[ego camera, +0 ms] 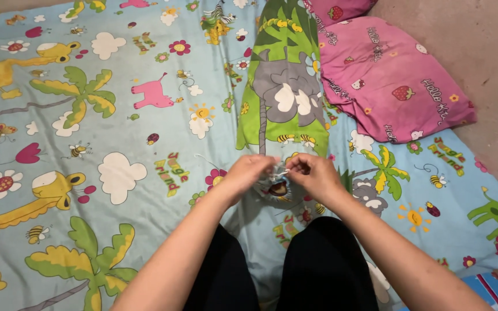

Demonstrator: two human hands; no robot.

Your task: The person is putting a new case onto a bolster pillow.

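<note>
My left hand and my right hand meet over the blue animal-print bed sheet. Both pinch a small bunched piece of patterned cloth with thin pale strands between the fingertips. The fingers of each hand are closed on it. A long cushion in a green cover with an elephant print lies just beyond my hands, its near end almost touching them. My knees in black trousers sit beneath my forearms.
A pink pillow with strawberry print lies at the upper right, partly over the sheet. Bare grey floor runs along the right side. A striped item shows at the lower right corner.
</note>
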